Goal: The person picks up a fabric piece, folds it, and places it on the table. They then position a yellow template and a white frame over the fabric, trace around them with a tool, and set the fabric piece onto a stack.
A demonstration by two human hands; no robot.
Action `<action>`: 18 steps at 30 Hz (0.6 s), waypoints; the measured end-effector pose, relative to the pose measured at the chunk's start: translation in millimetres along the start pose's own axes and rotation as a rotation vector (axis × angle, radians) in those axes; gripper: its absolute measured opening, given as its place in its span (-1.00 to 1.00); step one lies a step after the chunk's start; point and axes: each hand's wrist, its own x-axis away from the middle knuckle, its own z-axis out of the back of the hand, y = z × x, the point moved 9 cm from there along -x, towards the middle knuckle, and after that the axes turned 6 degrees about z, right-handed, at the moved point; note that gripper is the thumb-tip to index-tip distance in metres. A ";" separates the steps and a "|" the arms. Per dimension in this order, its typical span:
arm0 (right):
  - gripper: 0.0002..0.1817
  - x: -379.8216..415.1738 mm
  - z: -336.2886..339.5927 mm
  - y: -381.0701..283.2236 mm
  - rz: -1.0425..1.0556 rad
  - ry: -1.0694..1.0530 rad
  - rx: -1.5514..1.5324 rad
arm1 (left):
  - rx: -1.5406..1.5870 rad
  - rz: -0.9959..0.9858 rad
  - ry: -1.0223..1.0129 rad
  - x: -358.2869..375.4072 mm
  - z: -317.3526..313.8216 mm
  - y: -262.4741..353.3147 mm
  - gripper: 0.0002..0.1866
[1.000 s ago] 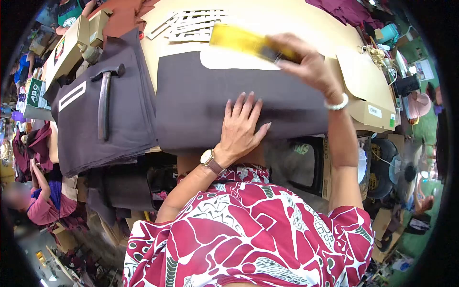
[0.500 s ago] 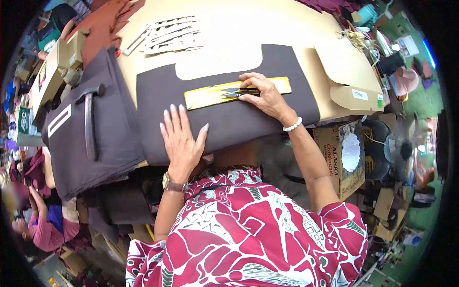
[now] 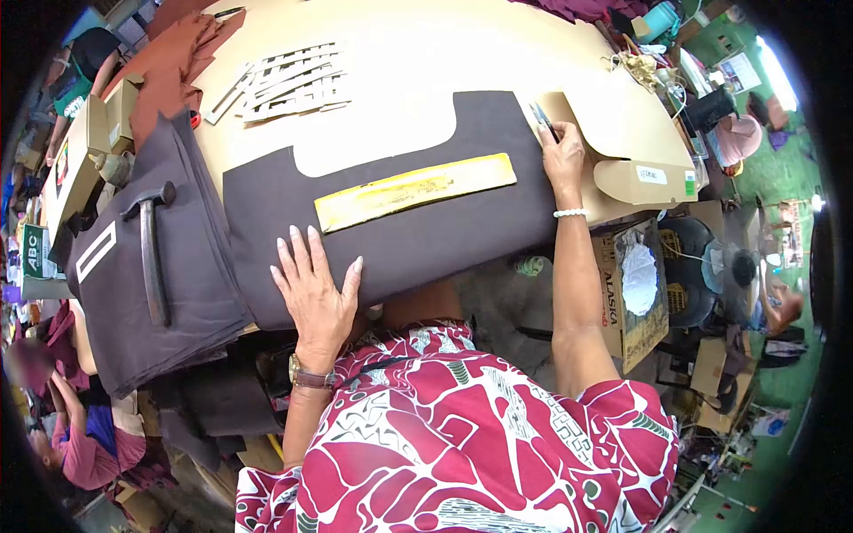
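My left hand (image 3: 317,306) spreads open, flat on the dark sheet (image 3: 462,222); my right hand (image 3: 563,162) grips snips (image 3: 545,122), a box (image 3: 666,182) beside it, insides hidden.

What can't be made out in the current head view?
All in the head view:
Grip end of the pointed tool: covered by the right hand.
Part of the dark sheet under the yellow strip: covered by it.
Palm of the left hand: face down, hidden by its back.
Writing on the white label: too small to read surely.
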 end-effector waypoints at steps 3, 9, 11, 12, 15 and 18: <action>-0.63 0.7 -11.9 -33.0 0.157 -0.029 0.151 | 0.002 0.017 -0.003 -1.2 4.7 -5.7 -0.27; -0.53 -5.4 -37.9 -56.4 0.209 -0.059 0.253 | -0.008 0.007 -0.024 -2.7 6.4 -13.7 -0.26; -0.51 -6.3 -29.1 -53.1 0.223 0.008 0.293 | -0.001 -0.004 -0.020 -8.6 6.4 -12.7 -0.25; -0.52 5.7 -16.8 -52.4 0.276 0.014 0.396 | -0.004 -0.006 -0.026 -8.1 5.5 -13.8 -0.25; -0.64 35.2 7.8 -23.7 0.116 0.026 0.603 | -0.011 -0.022 -0.027 -8.4 -0.2 -18.6 -0.24; -0.78 39.0 8.4 -29.9 0.192 -0.024 0.543 | -0.010 -0.035 -0.021 -10.6 -2.3 -14.1 -0.22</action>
